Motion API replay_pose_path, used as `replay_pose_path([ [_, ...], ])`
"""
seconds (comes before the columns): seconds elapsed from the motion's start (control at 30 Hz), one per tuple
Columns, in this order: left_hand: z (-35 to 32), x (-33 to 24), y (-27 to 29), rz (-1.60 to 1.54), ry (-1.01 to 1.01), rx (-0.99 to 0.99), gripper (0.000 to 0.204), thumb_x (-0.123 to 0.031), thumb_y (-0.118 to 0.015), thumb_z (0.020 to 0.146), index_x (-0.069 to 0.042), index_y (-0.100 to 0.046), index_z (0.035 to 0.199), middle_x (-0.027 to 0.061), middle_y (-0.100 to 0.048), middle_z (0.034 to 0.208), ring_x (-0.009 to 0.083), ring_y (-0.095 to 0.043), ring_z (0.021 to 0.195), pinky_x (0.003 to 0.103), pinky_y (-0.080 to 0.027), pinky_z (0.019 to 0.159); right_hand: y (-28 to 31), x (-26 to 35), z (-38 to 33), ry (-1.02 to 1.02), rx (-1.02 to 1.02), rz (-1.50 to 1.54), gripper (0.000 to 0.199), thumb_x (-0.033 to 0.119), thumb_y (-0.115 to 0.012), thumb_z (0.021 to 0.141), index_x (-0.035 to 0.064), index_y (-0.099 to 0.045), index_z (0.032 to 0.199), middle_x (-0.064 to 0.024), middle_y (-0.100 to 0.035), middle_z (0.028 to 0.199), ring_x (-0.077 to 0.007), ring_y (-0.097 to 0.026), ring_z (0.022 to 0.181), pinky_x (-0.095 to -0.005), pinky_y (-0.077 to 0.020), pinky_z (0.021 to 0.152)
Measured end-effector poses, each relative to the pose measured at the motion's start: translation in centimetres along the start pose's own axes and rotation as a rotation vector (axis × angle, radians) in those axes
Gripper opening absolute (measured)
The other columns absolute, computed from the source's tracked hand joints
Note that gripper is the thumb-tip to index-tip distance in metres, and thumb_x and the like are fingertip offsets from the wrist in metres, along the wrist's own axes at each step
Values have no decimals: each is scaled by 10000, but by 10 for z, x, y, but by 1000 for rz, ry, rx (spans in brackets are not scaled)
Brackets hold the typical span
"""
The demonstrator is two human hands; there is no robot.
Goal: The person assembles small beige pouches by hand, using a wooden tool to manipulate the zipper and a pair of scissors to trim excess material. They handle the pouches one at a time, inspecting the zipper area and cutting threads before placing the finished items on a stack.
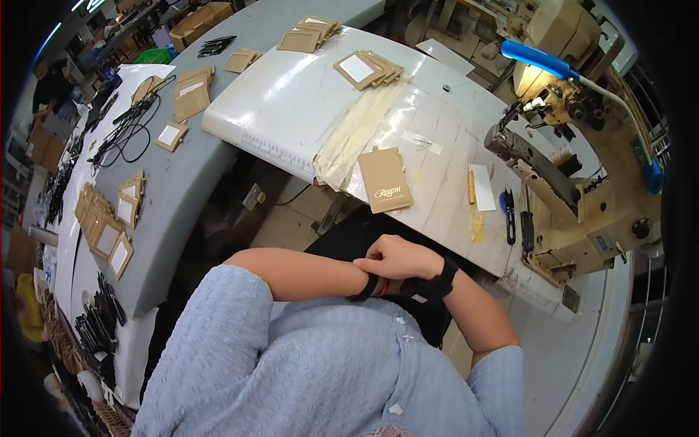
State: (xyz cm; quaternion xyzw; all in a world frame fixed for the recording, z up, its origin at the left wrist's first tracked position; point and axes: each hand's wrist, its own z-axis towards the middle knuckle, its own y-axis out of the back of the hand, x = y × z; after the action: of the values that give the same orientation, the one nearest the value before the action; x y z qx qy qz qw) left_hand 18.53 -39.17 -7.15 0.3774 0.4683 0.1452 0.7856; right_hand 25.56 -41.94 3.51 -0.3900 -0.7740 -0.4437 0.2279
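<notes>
My arms are crossed in front of my body. My right hand (405, 258) lies over my left wrist, its fingers bent round the wrist beside a black wristband (365, 288). Of my left hand (394, 287) only a sliver shows below the right one; its fingers are hidden. A second black band (439, 282) circles my right wrist. Beyond the hands, on the sewing table (437, 197), lies a flat tan card piece (385, 180) with light lettering, touched by neither hand. Right of it are a wooden-handled awl (471, 186) and black thread snips (510, 217).
An industrial sewing machine (582, 211) with a blue lamp (535, 58) stands at the right. Stacks of tan framed pieces (369, 68) lie at the table's far side. More tan pieces (102, 222) and black cords (135, 127) cover the grey side table (164, 240).
</notes>
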Motion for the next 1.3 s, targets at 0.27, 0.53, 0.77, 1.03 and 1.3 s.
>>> replay_pose_path([
  [0.27, 12, -8, -15, -9, 65, 63, 324, -167, -540, 901, -9, -576, 1182, 168, -588, 1230, 341, -551, 1153, 415, -453, 996, 3, -19, -2, -205, 265, 374, 409, 383, -696, 860, -22, -678, 801, -50, -631, 684, -104, -561, 588, -276, -456, 516],
  [0.53, 7, -4, -3, -46, 69, 82, 330, -174, -537, 907, -10, -569, 1191, 168, -586, 1234, 338, -549, 1158, 416, -451, 1001, 1, -28, -13, -163, 205, 444, 336, 346, -702, 884, 29, -657, 783, 9, -572, 639, -70, -461, 537, -243, -399, 475],
  [0.77, -23, 22, 31, -64, 143, 75, 335, -181, -535, 911, -11, -564, 1199, 168, -585, 1236, 336, -547, 1162, 418, -449, 1006, -18, -19, -30, -17, -241, 537, 299, 252, -639, 925, 3, -558, 781, -66, -594, 681, -133, -547, 552, -307, -429, 503],
  [1.03, -14, 38, 35, -88, 241, 27, 341, -188, -532, 916, -12, -557, 1208, 168, -583, 1240, 333, -545, 1166, 419, -446, 1011, -10, 0, -34, -9, -457, 216, 248, 197, -645, 908, 1, -530, 807, -48, -579, 702, -100, -491, 606, -276, -407, 542],
  [1.3, 14, 52, 36, -194, 325, -25, 347, -195, -529, 922, -13, -551, 1217, 168, -581, 1243, 330, -542, 1171, 421, -444, 1016, 7, 28, -35, 11, -397, 721, 250, 147, -643, 918, 33, -462, 1048, -17, -583, 648, -58, -501, 540, -211, -383, 480],
])
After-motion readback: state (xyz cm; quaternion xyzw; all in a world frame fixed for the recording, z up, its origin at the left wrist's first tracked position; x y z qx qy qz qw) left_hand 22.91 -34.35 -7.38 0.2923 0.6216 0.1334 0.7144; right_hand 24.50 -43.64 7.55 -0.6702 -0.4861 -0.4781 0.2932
